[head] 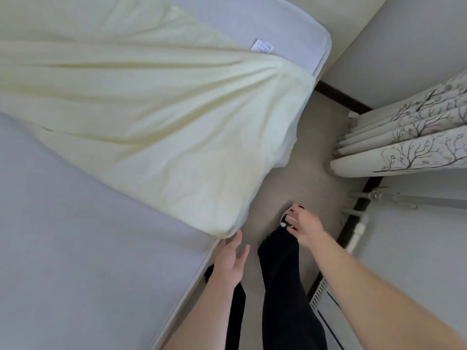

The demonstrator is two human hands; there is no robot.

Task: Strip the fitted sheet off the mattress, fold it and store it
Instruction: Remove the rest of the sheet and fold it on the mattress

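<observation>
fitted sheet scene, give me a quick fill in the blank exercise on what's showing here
1. The fitted sheet is pale ____ in colour.
2. The mattress showing bare under it is ____.
3. The hand nearest the sheet's lower edge is the ____ hand, with its fingers spread open.
4. The curtain at the right carries a printed pattern of bare ____.

Missing words: yellow; white; left; branches

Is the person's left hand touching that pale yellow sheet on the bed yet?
Cannot tell. In the head view the left hand, fingers spread, reaches the sheet corner; its fingertip meets the cloth edge, with neither gap nor contact plain.
</observation>
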